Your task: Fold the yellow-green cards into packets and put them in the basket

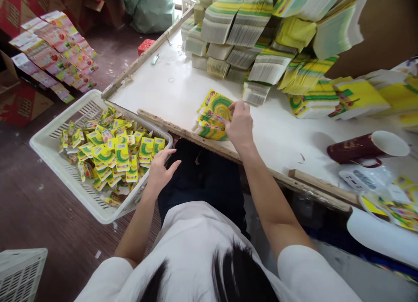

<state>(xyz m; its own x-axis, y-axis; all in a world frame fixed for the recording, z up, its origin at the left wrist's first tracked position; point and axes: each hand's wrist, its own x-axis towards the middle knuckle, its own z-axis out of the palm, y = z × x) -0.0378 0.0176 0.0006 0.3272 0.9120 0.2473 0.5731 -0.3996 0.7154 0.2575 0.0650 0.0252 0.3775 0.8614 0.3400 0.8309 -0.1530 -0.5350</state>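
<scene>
My right hand (239, 123) rests on a small pile of yellow-green printed packets (214, 117) near the front edge of the white table (163, 93), fingers pinched on the top packet. My left hand (161, 167) hovers with fingers spread over the rim of a white plastic basket (48, 151) and holds nothing. The basket, down to my left, holds several loose yellow-green folded packets (109, 151).
Tall stacks of flat yellow-green packets (261, 36) crowd the back of the table. A dark red mug (369, 147) lies on its side at the right beside a white power strip (359, 178). Red-pink packets (55, 53) and cardboard boxes sit on the floor at the left. Another white basket (21, 271) is at bottom left.
</scene>
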